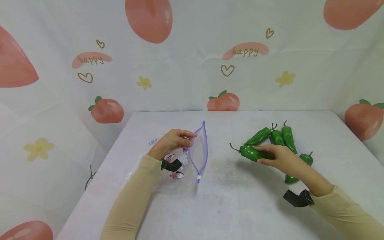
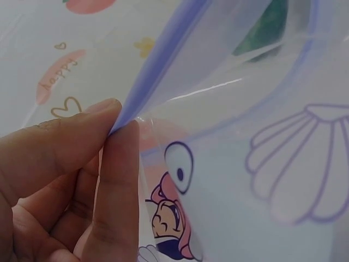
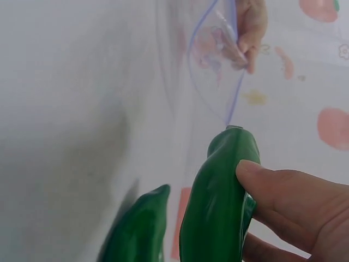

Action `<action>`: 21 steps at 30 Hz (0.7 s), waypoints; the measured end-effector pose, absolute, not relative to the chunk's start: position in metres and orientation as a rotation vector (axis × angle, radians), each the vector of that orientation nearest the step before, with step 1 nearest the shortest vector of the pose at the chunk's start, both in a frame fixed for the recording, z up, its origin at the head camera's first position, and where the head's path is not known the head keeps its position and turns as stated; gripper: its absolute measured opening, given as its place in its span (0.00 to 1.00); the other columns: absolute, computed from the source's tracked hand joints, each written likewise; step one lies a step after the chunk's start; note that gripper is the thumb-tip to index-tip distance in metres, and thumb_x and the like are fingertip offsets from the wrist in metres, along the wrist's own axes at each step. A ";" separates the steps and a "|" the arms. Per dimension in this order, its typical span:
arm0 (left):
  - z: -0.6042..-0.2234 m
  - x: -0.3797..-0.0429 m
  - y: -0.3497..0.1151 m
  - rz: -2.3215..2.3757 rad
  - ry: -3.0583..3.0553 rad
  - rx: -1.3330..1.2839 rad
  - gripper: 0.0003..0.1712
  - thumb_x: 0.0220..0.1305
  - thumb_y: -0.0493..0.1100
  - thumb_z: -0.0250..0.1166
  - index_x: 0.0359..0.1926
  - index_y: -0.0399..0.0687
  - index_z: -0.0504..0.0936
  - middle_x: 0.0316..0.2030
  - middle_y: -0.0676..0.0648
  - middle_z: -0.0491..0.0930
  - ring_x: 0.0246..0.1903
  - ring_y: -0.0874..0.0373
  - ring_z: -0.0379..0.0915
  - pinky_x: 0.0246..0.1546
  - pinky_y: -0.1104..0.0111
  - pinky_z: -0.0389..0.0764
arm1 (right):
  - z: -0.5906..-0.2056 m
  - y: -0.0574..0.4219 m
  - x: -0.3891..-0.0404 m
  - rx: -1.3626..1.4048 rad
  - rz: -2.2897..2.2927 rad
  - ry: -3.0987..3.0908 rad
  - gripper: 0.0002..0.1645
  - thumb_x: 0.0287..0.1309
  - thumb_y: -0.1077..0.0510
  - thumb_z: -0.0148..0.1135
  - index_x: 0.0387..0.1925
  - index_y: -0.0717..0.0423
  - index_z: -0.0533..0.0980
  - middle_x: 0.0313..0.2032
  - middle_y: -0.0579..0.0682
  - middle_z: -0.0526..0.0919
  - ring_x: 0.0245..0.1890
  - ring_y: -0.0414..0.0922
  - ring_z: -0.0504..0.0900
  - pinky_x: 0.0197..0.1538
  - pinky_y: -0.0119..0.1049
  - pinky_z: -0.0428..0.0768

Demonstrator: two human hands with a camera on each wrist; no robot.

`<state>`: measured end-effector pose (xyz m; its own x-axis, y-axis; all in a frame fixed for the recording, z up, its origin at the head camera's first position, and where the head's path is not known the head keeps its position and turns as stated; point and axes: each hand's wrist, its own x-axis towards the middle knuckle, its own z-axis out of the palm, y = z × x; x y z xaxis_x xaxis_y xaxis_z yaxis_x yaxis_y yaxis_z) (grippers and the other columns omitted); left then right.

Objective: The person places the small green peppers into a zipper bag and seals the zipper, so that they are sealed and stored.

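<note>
My left hand [image 1: 175, 143] pinches the purple rim of a clear zip bag [image 1: 206, 146] printed with cartoon figures and a shell. The bag's mouth gapes toward the right, its white slider at the near end. In the left wrist view the thumb and a finger [image 2: 117, 185] squeeze that purple strip. My right hand [image 1: 279, 156] grips a green pepper [image 1: 250, 153] between thumb and fingers, its stem pointing left toward the bag. The right wrist view shows this pepper [image 3: 218, 202] large, with another pepper [image 3: 139, 229] beside it.
Behind the right hand lie several more green peppers [image 1: 288, 136] on the white table [image 1: 222, 206]. One pepper [image 1: 306, 159] sits to the right of that hand, partly covered by it. A patterned cloth [image 1: 186, 73] hangs along the table's back and left sides.
</note>
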<state>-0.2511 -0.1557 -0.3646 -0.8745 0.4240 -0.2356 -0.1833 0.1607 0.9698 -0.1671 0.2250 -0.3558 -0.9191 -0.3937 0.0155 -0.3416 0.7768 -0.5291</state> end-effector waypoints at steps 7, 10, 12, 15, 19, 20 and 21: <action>-0.364 -0.250 -0.155 1.745 1.976 0.247 0.28 0.60 0.28 0.64 0.60 0.22 0.69 0.35 0.48 0.79 0.26 0.59 0.71 0.30 0.71 0.77 | -0.349 0.217 -0.167 -0.621 -0.862 2.878 0.30 0.56 0.49 0.69 0.59 0.53 0.77 0.53 0.57 0.82 0.53 0.55 0.78 0.52 0.55 0.77; -0.365 -0.250 -0.155 1.743 1.985 0.247 0.27 0.60 0.28 0.64 0.60 0.22 0.70 0.34 0.49 0.79 0.26 0.60 0.72 0.31 0.71 0.77 | -0.347 0.213 -0.167 -0.637 -0.886 2.875 0.30 0.56 0.49 0.69 0.59 0.52 0.77 0.53 0.57 0.82 0.55 0.56 0.78 0.53 0.55 0.77; -0.365 -0.251 -0.154 1.743 1.986 0.244 0.27 0.59 0.28 0.64 0.60 0.22 0.70 0.34 0.49 0.78 0.26 0.60 0.72 0.31 0.71 0.77 | -0.347 0.210 -0.166 -0.652 -0.901 2.870 0.30 0.56 0.49 0.69 0.59 0.52 0.77 0.53 0.57 0.82 0.55 0.56 0.78 0.53 0.55 0.77; -0.365 -0.251 -0.153 1.740 1.990 0.239 0.27 0.60 0.28 0.64 0.60 0.22 0.70 0.33 0.50 0.78 0.26 0.60 0.72 0.31 0.71 0.77 | -0.347 0.206 -0.166 -0.675 -0.923 2.860 0.29 0.56 0.51 0.69 0.59 0.52 0.77 0.53 0.56 0.82 0.55 0.56 0.78 0.53 0.54 0.77; -0.365 -0.252 -0.152 1.744 1.988 0.237 0.28 0.59 0.29 0.65 0.59 0.23 0.71 0.34 0.49 0.79 0.26 0.60 0.73 0.31 0.72 0.78 | -0.348 0.200 -0.167 -0.690 -0.948 2.835 0.29 0.56 0.52 0.69 0.60 0.52 0.77 0.53 0.55 0.82 0.54 0.54 0.79 0.53 0.53 0.78; -0.366 -0.252 -0.152 1.748 1.987 0.236 0.27 0.59 0.29 0.66 0.59 0.23 0.72 0.33 0.49 0.79 0.26 0.60 0.73 0.31 0.72 0.78 | -0.348 0.199 -0.167 -0.697 -0.953 2.830 0.29 0.56 0.53 0.69 0.60 0.52 0.77 0.53 0.55 0.82 0.54 0.54 0.79 0.53 0.53 0.78; -0.366 -0.252 -0.152 1.750 1.987 0.236 0.27 0.58 0.29 0.66 0.59 0.24 0.72 0.33 0.49 0.79 0.26 0.60 0.73 0.31 0.72 0.78 | -0.349 0.198 -0.167 -0.700 -0.957 2.829 0.29 0.56 0.53 0.69 0.59 0.53 0.77 0.53 0.55 0.82 0.54 0.54 0.79 0.53 0.53 0.78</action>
